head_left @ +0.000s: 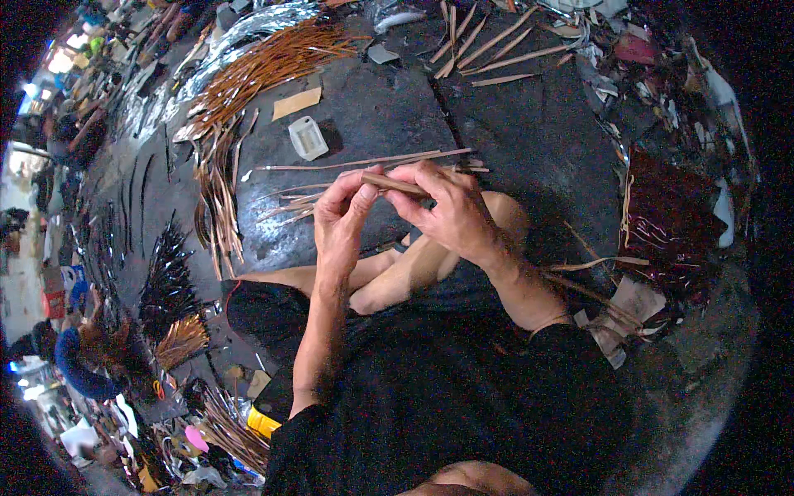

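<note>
Between my two hands, above my crossed legs, is a short, flat brown strip (395, 183); its material I cannot make out. My left hand (337, 227) pinches its left end between thumb and fingers. My right hand (453, 211) closes round the other end, and its fingers hide part of the strip. Just beyond the hands, long thin brown strips (356, 163) lie on the dark floor, some partly covered by my hands. A small white plastic container (308, 139) sits past them, with a tan rectangular piece (296, 103) farther off.
Far left lies a large bundle of orange-brown strips (269, 66), with brown strips (218, 198) nearer. A black bundle (168, 269) is at left. Loose tan strips (496, 50) lie at the far right, and a dark red sheet (670, 219) to the right. Scraps clutter the edges.
</note>
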Action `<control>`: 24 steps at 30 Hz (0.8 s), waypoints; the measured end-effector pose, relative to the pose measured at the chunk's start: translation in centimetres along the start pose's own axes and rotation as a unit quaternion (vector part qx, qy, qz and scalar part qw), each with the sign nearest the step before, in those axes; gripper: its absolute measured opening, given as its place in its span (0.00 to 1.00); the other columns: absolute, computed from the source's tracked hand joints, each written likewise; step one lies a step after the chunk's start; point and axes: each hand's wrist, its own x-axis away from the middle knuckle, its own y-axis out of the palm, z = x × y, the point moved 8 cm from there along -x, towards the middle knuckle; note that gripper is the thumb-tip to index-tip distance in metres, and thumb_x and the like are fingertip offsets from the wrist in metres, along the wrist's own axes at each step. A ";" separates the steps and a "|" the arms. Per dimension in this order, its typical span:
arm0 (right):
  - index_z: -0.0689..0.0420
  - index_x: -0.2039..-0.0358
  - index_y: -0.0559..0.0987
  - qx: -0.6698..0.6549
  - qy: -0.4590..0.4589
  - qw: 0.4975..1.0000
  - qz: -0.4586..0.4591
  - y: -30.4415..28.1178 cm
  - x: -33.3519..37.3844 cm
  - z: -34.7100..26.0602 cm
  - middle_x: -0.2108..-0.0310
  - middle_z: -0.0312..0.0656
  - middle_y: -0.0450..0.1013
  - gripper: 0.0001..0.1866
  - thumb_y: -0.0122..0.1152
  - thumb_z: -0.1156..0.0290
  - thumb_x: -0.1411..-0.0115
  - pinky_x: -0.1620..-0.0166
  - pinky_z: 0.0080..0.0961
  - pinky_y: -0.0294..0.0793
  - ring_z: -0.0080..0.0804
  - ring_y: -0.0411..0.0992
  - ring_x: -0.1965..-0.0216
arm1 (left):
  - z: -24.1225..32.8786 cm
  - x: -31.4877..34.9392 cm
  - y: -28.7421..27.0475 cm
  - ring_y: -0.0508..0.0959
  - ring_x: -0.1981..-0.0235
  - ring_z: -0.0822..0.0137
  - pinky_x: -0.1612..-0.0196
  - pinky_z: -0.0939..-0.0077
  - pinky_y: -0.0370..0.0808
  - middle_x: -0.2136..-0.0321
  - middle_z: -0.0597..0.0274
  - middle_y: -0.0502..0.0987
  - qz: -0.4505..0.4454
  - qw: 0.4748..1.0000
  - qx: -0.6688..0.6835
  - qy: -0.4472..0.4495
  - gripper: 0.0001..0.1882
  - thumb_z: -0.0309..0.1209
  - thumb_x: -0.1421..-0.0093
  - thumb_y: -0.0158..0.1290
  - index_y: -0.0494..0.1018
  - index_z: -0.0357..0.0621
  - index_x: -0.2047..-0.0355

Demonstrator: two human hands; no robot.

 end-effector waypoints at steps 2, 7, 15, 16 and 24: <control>0.59 0.64 0.76 -0.003 -0.035 0.999 0.019 0.7 -0.3 -0.8 0.68 0.43 0.77 0.10 0.65 0.75 0.46 0.64 0.30 0.77 0.38 0.78 0.67 | 0.0 0.1 -0.8 0.74 0.58 0.72 0.52 0.78 0.70 0.59 0.62 0.77 0.002 0.999 0.033 0.029 0.08 0.31 0.36 0.53 0.76 0.39 0.63; 0.59 0.66 0.75 -0.024 -0.047 0.996 0.067 1.9 -1.1 -1.6 0.70 0.42 0.76 0.09 0.64 0.75 0.47 0.67 0.28 0.77 0.36 0.78 0.69 | -0.1 -0.5 -0.5 0.73 0.51 0.64 0.47 0.71 0.70 0.57 0.58 0.75 -0.003 0.975 0.202 0.090 0.06 0.30 0.34 0.49 0.72 0.41 0.62; 0.57 0.70 0.73 0.047 -0.127 0.989 0.066 3.1 -1.8 -3.3 0.74 0.41 0.74 0.08 0.64 0.77 0.50 0.70 0.30 0.77 0.37 0.77 0.73 | 0.9 -0.2 -2.2 0.76 0.54 0.57 0.47 0.61 0.72 0.64 0.62 0.74 0.059 0.940 0.324 0.093 0.09 0.39 0.33 0.47 0.67 0.48 0.60; 0.56 0.70 0.73 0.054 -0.132 0.988 0.057 3.3 -1.8 -3.6 0.74 0.40 0.73 0.09 0.64 0.77 0.50 0.70 0.30 0.77 0.38 0.77 0.73 | 1.1 -0.2 -2.7 0.76 0.60 0.63 0.50 0.66 0.73 0.68 0.65 0.72 0.079 0.929 0.352 0.084 0.09 0.39 0.33 0.47 0.67 0.49 0.60; 0.56 0.69 0.73 0.062 -0.136 0.989 0.017 4.3 -1.0 -2.4 0.75 0.40 0.74 0.10 0.64 0.78 0.53 0.71 0.30 0.77 0.37 0.77 0.74 | 2.8 -0.7 -8.4 0.73 0.67 0.73 0.56 0.77 0.74 0.68 0.69 0.72 0.201 0.916 0.329 0.109 0.08 0.37 0.34 0.49 0.68 0.49 0.60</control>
